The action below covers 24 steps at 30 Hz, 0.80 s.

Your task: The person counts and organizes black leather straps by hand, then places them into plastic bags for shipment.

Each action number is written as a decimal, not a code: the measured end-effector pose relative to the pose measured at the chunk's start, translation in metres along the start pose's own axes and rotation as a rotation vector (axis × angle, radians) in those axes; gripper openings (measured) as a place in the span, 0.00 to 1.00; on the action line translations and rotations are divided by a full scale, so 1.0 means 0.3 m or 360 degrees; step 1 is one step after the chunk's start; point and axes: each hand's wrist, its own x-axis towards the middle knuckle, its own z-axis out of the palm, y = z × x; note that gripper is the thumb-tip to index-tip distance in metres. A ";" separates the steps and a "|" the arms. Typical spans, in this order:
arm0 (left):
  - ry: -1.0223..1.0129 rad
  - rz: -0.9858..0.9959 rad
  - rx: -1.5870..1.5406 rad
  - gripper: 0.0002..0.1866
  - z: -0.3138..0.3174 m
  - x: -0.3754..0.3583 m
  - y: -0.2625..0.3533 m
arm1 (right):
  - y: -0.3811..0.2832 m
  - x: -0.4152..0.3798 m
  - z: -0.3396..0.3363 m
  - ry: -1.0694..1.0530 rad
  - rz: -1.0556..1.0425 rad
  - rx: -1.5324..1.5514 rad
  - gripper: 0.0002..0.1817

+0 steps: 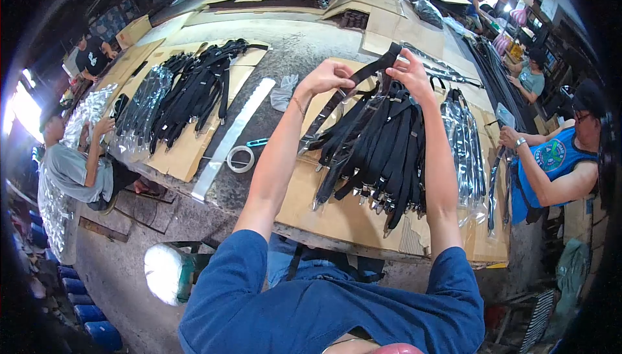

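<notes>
My left hand (328,77) pinches a black strap (374,66) at its left part, thumb and fingers pressed together. The strap's upper end is gripped by my right hand (409,72), its fingers closed around it, so the band stretches slantwise between both hands. Clear plastic shows along the part hanging below my left hand. Under my forearms lies a fanned pile of black straps (382,137) with shiny metal clips at the near ends. Beside my right forearm, plastic-wrapped straps (461,146) lie in a row.
A cardboard sheet (304,214) covers the near table. Left of my arm are a roll of tape (240,159), a turquoise cutter (256,142), a pale flat strip (234,137) and a grey cloth (283,93). Another strap pile (197,88) lies farther left. People work at both sides.
</notes>
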 end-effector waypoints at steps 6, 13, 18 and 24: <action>0.0154 0.0125 0.0271 0.16 0.029 0.036 0.205 | -0.189 -0.013 0.075 -0.0072 -0.0073 -0.0163 0.24; 0.0099 0.0338 0.0276 0.11 0.028 0.019 0.370 | -0.357 -0.038 0.079 -0.0173 -0.0254 -0.0255 0.25; 0.0257 0.0527 0.0558 0.11 0.072 -0.027 0.483 | -0.453 -0.098 0.075 0.0001 -0.0228 -0.0469 0.30; 0.0136 0.0620 0.0372 0.19 0.125 -0.051 0.590 | -0.614 -0.175 0.036 0.0111 -0.0188 -0.0770 0.36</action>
